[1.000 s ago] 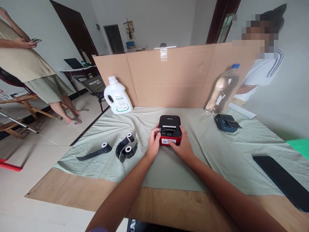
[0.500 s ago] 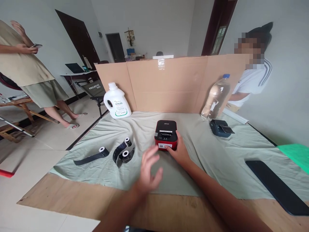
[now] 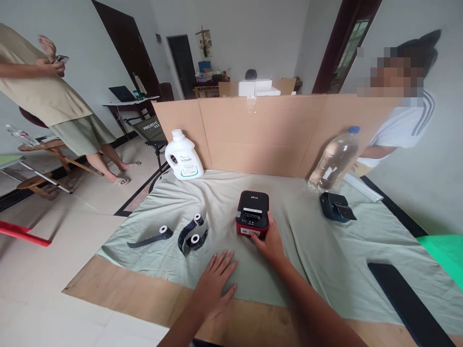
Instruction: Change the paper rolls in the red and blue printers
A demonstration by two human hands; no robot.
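A black and red label printer (image 3: 253,203) stands on the grey-green cloth in the middle of the table. My right hand (image 3: 270,245) grips its near right corner, thumb on the front face and fingers along the right side. Palm down, my left hand (image 3: 216,284) lies on the cloth near the front edge, its fingers spread and holding nothing. Beyond it to the left are several rolls of black tape-like strip, among them a partly unrolled one (image 3: 165,232) and a curled one (image 3: 195,239).
A white jug (image 3: 184,156) and a large clear bottle (image 3: 334,159) stand before a cardboard screen (image 3: 253,140). On the right lie a small dark printer-like device (image 3: 334,207) and a long black slab (image 3: 405,299). One person stands left, another is at the right.
My left hand has come down from a raised pose to lie flat on the cloth. The right hand stays on the printer. The whole view has shifted slightly.
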